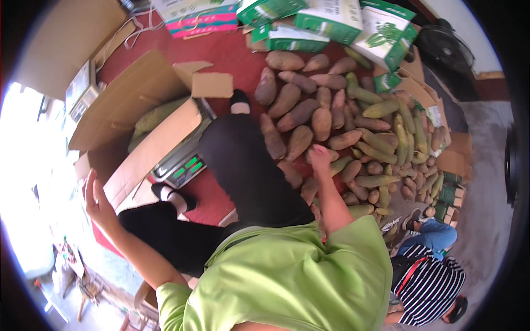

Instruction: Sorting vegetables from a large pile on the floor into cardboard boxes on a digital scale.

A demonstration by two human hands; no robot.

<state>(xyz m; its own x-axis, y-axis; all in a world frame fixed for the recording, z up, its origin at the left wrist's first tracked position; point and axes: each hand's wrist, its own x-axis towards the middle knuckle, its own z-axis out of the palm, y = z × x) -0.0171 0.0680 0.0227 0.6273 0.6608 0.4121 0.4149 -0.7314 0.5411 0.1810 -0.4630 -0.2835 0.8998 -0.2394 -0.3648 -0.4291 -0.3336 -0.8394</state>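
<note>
My left hand (98, 207) is raised at the left beside an open cardboard box (154, 149), its fingers stretched out and nothing in them. The box stands by a scale (186, 170) with lit green digits, and large greenish vegetables (157, 122) show inside it. My right hand (320, 160) reaches down over a pile of thick brown-pink tubers (300, 140), close to one of them. Its fingers are too small and partly hidden to show whether they grip anything. Among the tubers lie long green vegetables (381, 108).
Green and white cartons (331, 19) line the far edge of the red floor covering (138, 52). A black fan (441, 47) stands at the far right. Another person in a striped shirt (433, 287) is at the lower right, near the pile. A second scale (83, 91) sits far left.
</note>
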